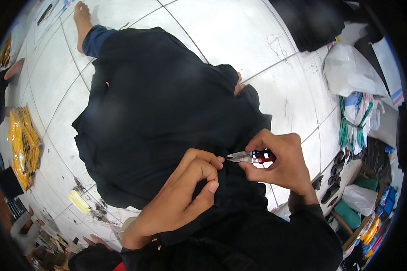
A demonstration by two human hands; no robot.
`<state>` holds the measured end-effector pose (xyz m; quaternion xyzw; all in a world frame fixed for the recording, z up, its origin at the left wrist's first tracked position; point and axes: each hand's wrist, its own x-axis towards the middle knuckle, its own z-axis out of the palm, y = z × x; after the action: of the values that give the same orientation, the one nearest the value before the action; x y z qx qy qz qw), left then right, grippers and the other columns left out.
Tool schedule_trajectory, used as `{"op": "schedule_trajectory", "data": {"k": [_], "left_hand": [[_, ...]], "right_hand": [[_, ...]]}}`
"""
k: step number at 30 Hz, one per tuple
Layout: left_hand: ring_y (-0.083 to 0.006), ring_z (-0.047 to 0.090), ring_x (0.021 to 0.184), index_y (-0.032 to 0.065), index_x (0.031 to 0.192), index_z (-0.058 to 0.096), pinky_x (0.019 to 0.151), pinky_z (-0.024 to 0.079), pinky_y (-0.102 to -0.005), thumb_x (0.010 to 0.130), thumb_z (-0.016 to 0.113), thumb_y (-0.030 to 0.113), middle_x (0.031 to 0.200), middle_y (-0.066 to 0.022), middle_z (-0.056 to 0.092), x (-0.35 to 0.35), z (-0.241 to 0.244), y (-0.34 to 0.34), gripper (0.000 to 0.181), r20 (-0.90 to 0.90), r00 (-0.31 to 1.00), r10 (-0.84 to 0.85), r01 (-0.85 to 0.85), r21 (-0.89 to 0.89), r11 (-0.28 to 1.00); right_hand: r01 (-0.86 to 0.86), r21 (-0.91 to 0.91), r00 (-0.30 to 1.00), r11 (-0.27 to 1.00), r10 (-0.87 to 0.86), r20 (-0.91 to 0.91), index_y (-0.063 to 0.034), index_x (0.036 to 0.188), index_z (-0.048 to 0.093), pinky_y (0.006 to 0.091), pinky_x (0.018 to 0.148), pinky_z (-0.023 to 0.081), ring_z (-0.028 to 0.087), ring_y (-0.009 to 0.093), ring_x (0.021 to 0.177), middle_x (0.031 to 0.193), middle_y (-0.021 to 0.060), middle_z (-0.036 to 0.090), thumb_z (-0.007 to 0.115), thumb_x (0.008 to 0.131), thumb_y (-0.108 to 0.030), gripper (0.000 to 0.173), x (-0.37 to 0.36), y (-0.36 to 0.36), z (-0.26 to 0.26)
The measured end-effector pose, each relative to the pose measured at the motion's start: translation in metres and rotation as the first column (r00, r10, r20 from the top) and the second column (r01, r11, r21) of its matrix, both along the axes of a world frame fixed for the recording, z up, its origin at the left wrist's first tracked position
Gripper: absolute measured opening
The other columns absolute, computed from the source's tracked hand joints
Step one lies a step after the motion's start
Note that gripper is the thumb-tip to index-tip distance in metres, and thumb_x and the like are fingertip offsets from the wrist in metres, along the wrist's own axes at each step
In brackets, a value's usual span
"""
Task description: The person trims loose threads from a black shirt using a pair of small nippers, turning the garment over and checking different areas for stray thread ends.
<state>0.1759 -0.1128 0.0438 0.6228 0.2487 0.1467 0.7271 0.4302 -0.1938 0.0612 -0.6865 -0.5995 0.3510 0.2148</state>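
Observation:
A large black garment (149, 111) lies spread over my lap and legs. My left hand (190, 189) is bent over its near right part, the fingertips pinching a fold of the dark cloth; exactly what lies between thumb and fingers is hard to see. In my right hand (281, 159) is a pair of thread snips (246, 156) with red and dark blue handles. Their pointed blades are slightly apart and aim left, the tips just short of my left fingertip, close over the cloth.
White floor tiles (224, 30) surround me, with loose threads and scraps (98, 210). Yellow items in clear plastic (23, 149) lie left; other people's feet (96, 240) show at lower left. On the right are a white plastic bag (352, 71), footwear (330, 193) and boxed goods (347, 215).

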Motion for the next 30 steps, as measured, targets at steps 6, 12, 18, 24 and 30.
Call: {"op": "schedule_trajectory", "data": {"k": [6, 12, 18, 24, 30], "left_hand": [[-0.0302, 0.069, 0.114, 0.0029, 0.105, 0.055, 0.096, 0.055, -0.0391, 0.109, 0.057, 0.01, 0.117, -0.0191, 0.063, -0.024, -0.007, -0.001, 0.009, 0.027, 0.993, 0.116, -0.116, 0.003, 0.993], [-0.0205, 0.069, 0.082, 0.0009, 0.104, 0.058, 0.073, 0.056, -0.035, 0.114, 0.048, 0.021, 0.1, -0.0149, 0.069, -0.193, -0.028, -0.006, 0.024, -0.316, 0.468, 0.825, -0.802, 0.241, 0.547], [-0.0401, 0.063, 0.13, -0.0039, 0.135, 0.061, 0.109, 0.05, -0.0456, 0.104, 0.065, 0.014, 0.136, -0.0275, 0.065, -0.368, -0.086, -0.127, 0.036, -0.522, -0.687, 0.506, 0.104, 0.618, 0.779], [-0.0381, 0.062, 0.133, 0.0007, 0.141, 0.064, 0.111, 0.05, -0.0451, 0.099, 0.065, -0.002, 0.144, -0.0202, 0.065, -0.262, -0.059, -0.046, 0.042, -0.365, 0.217, 0.906, -0.07, 0.919, 0.387], [-0.0244, 0.07, 0.108, 0.0053, 0.119, 0.078, 0.091, 0.059, -0.0362, 0.082, 0.072, 0.008, 0.127, -0.0086, 0.072, -0.1, -0.073, 0.035, 0.038, -0.17, 0.919, 0.356, 0.071, 0.959, 0.273]], "right_hand": [[-0.079, -0.057, 0.996, 0.995, 0.08, 0.03, -0.0062, 0.096, 0.07, 0.0292, 0.062, 0.057, 0.078, 0.021, 0.067, 0.078, 0.0085, 0.077, 0.092, 0.08, -0.021, 0.031, -0.01, 0.018, -0.005], [0.003, 0.09, 0.973, 0.996, 0.018, -0.231, -0.002, 0.11, 0.073, 0.0314, 0.073, 0.059, 0.077, 0.022, 0.092, 0.108, 0.0112, 0.075, 0.094, 0.079, -0.021, 0.042, -0.015, 0.049, -0.018], [-0.563, 0.162, 0.81, 0.81, 0.58, -0.085, -0.0036, 0.12, 0.075, 0.0301, 0.075, 0.057, 0.079, 0.029, 0.098, 0.12, 0.0173, 0.077, 0.097, 0.076, -0.042, 0.062, -0.085, 0.106, -0.056], [-0.766, -0.123, 0.63, 0.632, 0.698, -0.34, -0.0036, 0.116, 0.076, 0.0324, 0.072, 0.058, 0.079, 0.028, 0.081, 0.094, 0.0101, 0.079, 0.089, 0.082, -0.06, 0.067, -0.084, 0.091, -0.055], [-0.73, -0.158, 0.628, 0.664, 0.562, -0.539, -0.002, 0.111, 0.077, 0.0328, 0.066, 0.057, 0.077, 0.028, 0.071, 0.084, 0.0103, 0.077, 0.091, 0.084, -0.052, 0.058, -0.077, 0.072, -0.061]]}}
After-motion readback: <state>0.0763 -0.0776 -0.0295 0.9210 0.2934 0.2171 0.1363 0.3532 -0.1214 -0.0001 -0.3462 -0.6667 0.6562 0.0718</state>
